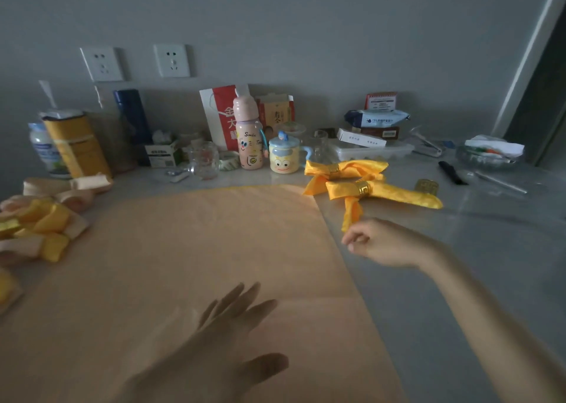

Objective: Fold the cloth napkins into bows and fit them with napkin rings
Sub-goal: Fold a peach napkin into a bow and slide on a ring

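The left hand (223, 338) lies flat with fingers spread on the unfolded peach napkin (190, 267), which covers the grey counter (459, 280); the right hand (382, 243) hovers loosely curled, empty, at the napkin's right edge. Two yellow bows (361, 182) with gold rings (363, 189) lie just beyond the right hand, a spare ring (426, 185) beside them. Folded napkins (39, 221) are piled at left, and bottles and cups (281, 154) line the wall.

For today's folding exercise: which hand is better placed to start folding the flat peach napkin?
Probably the left hand: it hovers flat over the peach napkin, while the right hand is beside the napkin's edge.
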### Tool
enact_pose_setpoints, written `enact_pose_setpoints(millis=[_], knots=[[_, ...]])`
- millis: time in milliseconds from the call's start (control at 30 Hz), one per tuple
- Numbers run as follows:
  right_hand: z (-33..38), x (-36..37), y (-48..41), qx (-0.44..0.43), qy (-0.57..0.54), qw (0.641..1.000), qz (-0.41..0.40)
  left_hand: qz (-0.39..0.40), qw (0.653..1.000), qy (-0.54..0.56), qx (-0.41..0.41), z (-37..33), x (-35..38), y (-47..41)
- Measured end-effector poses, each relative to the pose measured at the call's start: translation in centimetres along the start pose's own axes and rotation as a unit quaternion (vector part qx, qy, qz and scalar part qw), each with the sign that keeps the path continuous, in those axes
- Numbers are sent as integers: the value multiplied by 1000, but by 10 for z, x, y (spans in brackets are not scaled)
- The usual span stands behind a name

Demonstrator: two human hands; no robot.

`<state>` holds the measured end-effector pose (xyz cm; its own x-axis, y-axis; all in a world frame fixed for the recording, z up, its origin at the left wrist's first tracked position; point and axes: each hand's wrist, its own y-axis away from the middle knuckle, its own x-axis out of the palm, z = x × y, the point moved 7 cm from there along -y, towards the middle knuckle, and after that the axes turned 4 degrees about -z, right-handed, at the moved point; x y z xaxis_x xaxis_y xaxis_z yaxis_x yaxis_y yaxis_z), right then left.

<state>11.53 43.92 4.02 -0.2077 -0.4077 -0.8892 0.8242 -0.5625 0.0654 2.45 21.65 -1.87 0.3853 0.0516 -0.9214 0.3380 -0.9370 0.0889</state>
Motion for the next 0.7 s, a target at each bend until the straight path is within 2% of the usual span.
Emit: enact_pose_setpoints(millis=[67, 133, 267, 433, 700], knots=[[9, 25, 21, -24, -6, 1000, 6, 20, 1000, -22, -7, -21, 2, 13], [12, 36, 32, -42, -20, 999, -22, 18, 999, -36, 5, -29, 10, 22], [14, 38, 48, -49, -63, 996, -46, 27, 997, -65, 35, -40, 22, 29], [14, 46, 69, -50, -51, 997, -17, 14, 993, -104, 54, -33, 27, 31], [16, 59, 102, -58, -21, 998, 0, -33, 995, -55, 73, -27, 38, 37]])
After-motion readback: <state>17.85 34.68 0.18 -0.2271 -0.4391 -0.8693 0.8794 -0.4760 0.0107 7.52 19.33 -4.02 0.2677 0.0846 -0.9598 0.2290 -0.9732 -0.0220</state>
